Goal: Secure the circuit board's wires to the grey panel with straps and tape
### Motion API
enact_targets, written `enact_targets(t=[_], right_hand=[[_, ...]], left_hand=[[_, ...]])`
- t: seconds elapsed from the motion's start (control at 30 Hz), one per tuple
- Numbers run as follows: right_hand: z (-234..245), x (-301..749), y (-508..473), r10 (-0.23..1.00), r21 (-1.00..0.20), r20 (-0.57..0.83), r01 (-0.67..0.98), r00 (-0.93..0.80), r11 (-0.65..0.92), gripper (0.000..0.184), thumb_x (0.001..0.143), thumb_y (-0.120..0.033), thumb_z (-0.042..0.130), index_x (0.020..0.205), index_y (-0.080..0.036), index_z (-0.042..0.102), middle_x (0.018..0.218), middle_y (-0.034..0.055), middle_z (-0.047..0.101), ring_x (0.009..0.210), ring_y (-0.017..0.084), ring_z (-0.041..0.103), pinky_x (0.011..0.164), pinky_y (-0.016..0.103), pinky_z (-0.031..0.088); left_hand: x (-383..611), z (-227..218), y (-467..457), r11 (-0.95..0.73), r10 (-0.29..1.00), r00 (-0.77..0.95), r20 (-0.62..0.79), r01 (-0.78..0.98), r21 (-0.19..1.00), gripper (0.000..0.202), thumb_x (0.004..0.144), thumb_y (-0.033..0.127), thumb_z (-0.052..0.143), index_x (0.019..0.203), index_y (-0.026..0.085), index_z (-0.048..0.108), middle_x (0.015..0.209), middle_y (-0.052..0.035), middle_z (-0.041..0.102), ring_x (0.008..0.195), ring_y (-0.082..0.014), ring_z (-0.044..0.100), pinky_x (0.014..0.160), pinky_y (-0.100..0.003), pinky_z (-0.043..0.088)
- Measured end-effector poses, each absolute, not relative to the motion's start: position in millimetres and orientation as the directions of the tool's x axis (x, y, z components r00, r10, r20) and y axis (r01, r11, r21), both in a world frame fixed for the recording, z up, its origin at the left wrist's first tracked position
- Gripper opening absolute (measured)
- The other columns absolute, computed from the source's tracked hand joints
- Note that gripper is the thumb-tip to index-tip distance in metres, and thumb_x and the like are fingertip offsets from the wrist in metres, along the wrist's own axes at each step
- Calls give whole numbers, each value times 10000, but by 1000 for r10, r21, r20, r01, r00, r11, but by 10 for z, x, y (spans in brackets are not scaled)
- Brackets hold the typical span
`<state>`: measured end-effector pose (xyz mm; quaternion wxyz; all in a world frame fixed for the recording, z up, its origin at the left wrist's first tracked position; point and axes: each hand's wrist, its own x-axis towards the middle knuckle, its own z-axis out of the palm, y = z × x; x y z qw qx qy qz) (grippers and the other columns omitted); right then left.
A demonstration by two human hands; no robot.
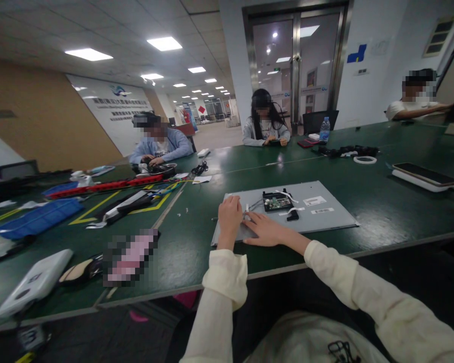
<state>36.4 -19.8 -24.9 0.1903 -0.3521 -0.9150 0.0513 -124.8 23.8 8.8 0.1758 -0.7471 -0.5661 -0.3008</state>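
Observation:
A flat grey metal panel (314, 201) that looks like the back of a display lies on the green table in front of me. A green circuit board (278, 201) in a black frame sits on it, with white ribbon cables and a thin cable running left. My left hand (230, 217) is over the panel's left end with its fingers curled together; what they hold, if anything, is hidden. Close beside it, my right hand (267, 229) rests low over the panel, fingers stretched toward the cable's left end and thumb apart. A small black piece (292, 216) lies below the board.
To the left are a pink-screened phone (134, 257), a computer mouse (81, 269), a white power bank (36, 282) and a blue tray (38, 218). A phone on a white box (426, 176) lies right. A water bottle (324, 130) stands farther back. Three people sit around the table.

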Motion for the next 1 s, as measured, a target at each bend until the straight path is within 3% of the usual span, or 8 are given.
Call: enact_targets(t=[0.17,0.33,0.4,0.5,0.63,0.8,1.0], right_hand=[[-282,310,201,778,-216,329,760,-534,613,694,876,-594,456,1380,-117,426,1468,205,318,1364,321,286,1088,451,259],[-276,323,543,905,-275,296,881,-304,386,686,874,-589,463,1396,-149,390,1471,210,302,1349,347,285,1056,533,256],[-250,433,601,904,-277,253,869,-345,409,700,881,-585,447,1434,-169,343,1502,195,253,1369,352,251,1052,548,261],[-213,740,577,799,-229,244,768,-549,598,713,871,-546,489,1471,-207,306,1551,139,174,1404,331,191,1093,513,244],[-223,1200,389,646,-176,271,623,-713,762,561,915,-473,437,1404,-199,444,1547,88,233,1415,278,200,1150,464,187],[-276,1415,241,672,-209,300,640,-677,739,466,961,-368,356,1383,-213,479,1514,60,324,1415,232,230,1156,451,200],[-311,1403,290,727,-210,291,699,-623,683,441,957,-399,385,1359,-264,506,1478,59,389,1418,263,215,1139,539,104]], left_hand=[[-1233,107,175,-246,753,196,629,969,-6,239,901,160,410,1018,189,616,973,-92,644,954,-229,567,806,-340,405],[-1194,129,117,-232,775,202,599,972,-28,235,899,132,396,976,191,609,971,-92,634,963,-222,557,813,-336,393],[-1188,136,104,-239,779,210,591,970,-29,235,905,134,387,972,189,605,958,-91,630,958,-221,555,811,-336,390],[-1183,147,96,-260,779,223,585,965,-22,223,906,139,388,965,190,597,952,-89,624,955,-222,550,806,-337,387],[-1161,160,90,-286,784,235,574,958,-2,216,902,134,393,953,192,595,965,-96,620,963,-232,543,805,-348,382],[-1124,161,83,-305,803,254,539,952,7,234,902,129,387,972,195,600,972,-97,620,971,-235,543,818,-356,384],[-1126,126,100,-329,803,285,524,944,-10,235,904,134,385,967,194,603,973,-88,629,953,-221,559,812,-339,393]])
